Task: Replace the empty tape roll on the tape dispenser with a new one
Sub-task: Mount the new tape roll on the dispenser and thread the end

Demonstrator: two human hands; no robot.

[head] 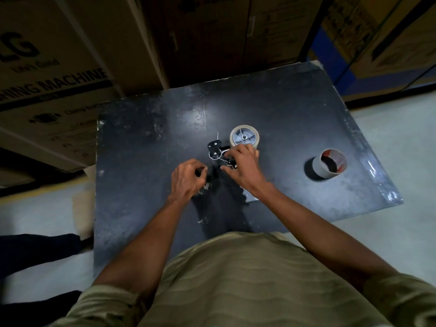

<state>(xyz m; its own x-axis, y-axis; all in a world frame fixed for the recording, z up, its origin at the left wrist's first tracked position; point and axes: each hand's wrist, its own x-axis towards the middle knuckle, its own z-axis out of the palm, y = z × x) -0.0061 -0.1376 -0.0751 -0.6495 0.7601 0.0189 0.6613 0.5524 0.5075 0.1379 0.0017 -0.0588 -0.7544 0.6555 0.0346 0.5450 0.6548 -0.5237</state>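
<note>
A black tape dispenser (pixel 215 151) lies on the dark table (pixel 146 142). A tape roll (pixel 244 135) sits on its grey hub at the far end. My right hand (pixel 244 165) rests on the dispenser's body just below that roll, fingers curled over the frame. My left hand (pixel 187 178) is closed around the black handle end at the dispenser's near left. A serrated metal plate (pixel 249 197) shows under my right wrist. An empty cardboard tape core (pixel 329 164) lies on its side at the right of the table, apart from both hands.
Large cardboard boxes (pixel 59 74) stand stacked behind and left of the table. A pale floor (pixel 396 138) lies to the right and left. The table's right edge runs close to the cardboard core. My torso in an olive shirt fills the bottom.
</note>
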